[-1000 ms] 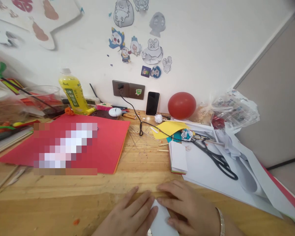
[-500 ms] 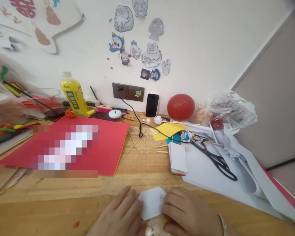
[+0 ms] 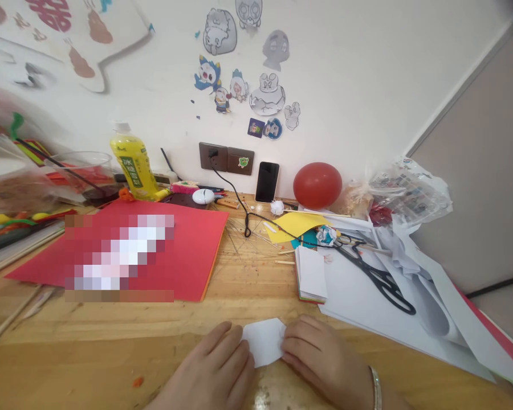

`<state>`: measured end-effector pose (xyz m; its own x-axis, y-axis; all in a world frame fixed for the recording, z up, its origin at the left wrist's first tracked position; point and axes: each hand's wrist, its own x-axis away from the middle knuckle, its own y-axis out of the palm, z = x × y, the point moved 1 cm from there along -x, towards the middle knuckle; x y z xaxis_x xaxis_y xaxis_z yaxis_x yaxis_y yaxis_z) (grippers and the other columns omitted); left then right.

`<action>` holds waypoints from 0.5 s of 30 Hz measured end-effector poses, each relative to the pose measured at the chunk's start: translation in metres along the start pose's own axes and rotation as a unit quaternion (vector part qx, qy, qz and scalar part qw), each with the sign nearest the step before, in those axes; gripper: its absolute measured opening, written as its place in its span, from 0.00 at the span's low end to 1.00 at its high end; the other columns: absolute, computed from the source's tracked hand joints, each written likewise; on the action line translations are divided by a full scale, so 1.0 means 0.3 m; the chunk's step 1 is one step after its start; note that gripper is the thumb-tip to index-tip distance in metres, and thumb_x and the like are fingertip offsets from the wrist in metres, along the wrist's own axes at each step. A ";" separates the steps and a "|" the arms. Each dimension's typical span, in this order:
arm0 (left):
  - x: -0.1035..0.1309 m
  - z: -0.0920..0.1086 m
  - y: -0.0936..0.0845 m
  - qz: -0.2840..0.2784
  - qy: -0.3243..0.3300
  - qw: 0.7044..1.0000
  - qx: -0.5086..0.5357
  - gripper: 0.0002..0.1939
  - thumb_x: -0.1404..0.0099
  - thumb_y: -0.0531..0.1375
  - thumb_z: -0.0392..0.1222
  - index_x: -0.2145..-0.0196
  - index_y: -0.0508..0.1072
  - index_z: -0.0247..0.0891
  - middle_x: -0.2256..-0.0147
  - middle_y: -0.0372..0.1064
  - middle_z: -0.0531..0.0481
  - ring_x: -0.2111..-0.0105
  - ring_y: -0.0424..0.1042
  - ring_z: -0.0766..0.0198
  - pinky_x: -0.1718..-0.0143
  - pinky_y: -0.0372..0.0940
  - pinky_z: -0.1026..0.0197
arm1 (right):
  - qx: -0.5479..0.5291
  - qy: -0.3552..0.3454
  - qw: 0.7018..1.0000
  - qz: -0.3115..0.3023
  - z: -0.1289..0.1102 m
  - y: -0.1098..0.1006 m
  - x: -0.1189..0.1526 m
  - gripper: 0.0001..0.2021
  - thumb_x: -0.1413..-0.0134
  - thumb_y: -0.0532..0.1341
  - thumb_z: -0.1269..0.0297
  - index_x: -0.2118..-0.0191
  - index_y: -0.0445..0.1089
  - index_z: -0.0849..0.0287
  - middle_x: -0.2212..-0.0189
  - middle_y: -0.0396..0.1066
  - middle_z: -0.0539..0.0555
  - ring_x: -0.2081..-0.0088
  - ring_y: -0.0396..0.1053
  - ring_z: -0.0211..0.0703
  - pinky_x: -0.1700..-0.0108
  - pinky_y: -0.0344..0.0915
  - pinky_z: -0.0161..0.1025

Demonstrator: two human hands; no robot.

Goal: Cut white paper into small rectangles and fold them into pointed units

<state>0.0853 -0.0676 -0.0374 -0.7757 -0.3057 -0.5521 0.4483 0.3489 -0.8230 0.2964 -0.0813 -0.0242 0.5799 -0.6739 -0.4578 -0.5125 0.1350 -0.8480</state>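
A small piece of white paper [image 3: 264, 343] with folded corners lies between my hands near the front edge of the table. My left hand [image 3: 216, 364] grips its left side, fingers curled together. On its right side my right hand [image 3: 320, 353] pinches the paper, the fingertips covering that end. A bracelet circles my right wrist. Both thumbs are mostly hidden. Just beyond my right hand stands a stack of small white-topped paper sheets [image 3: 311, 273].
Red paper sheets [image 3: 196, 245] lie at left, partly blurred out. Scissors [image 3: 376, 279] rest on white paper [image 3: 346, 296] at right. Along the wall are a yellow bottle [image 3: 134, 165], a phone [image 3: 267, 182], a red balloon [image 3: 317, 185] and a black cable [image 3: 228, 185].
The white paper now lies flatter, and my hands have shifted slightly with it, still at its two ends. The whole view has moved a little.
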 end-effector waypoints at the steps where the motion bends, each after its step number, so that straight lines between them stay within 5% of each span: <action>1: -0.003 -0.002 -0.001 -0.004 -0.003 1.000 0.013 0.14 0.34 0.48 0.29 0.65 0.72 0.37 0.68 0.72 0.46 0.63 0.68 0.56 0.53 0.60 0.51 | 0.002 -0.001 1.000 0.007 -0.003 0.003 -0.002 0.16 0.34 0.47 0.68 0.68 0.69 0.60 0.75 0.70 0.54 0.72 0.63 0.40 0.69 0.63 0.36; 8: 0.002 -0.015 0.016 -0.010 -0.053 0.994 0.094 0.19 0.31 0.41 0.29 0.72 0.66 0.37 0.75 0.63 0.50 0.75 0.60 0.61 0.72 0.60 0.59 | -0.001 0.013 1.000 0.006 0.001 0.001 -0.003 0.14 0.35 0.50 0.64 0.69 0.68 0.61 0.73 0.70 0.54 0.71 0.63 0.41 0.70 0.62 0.37; 15: 0.011 -0.024 0.038 -0.030 -0.125 0.983 0.128 0.16 0.30 0.44 0.30 0.73 0.63 0.38 0.74 0.62 0.52 0.74 0.61 0.63 0.74 0.58 0.62 | -0.020 0.078 0.997 0.004 0.022 0.022 0.006 0.06 0.41 0.55 0.74 0.69 0.65 0.59 0.69 0.69 0.53 0.67 0.63 0.43 0.65 0.61 0.39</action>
<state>0.0846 -0.0583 -0.0478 -0.6857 -0.5379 -0.4903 0.5269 0.0980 -0.8443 0.2982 -0.0768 -0.0323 0.4725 -0.7775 -0.4150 -0.5436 0.1136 -0.8316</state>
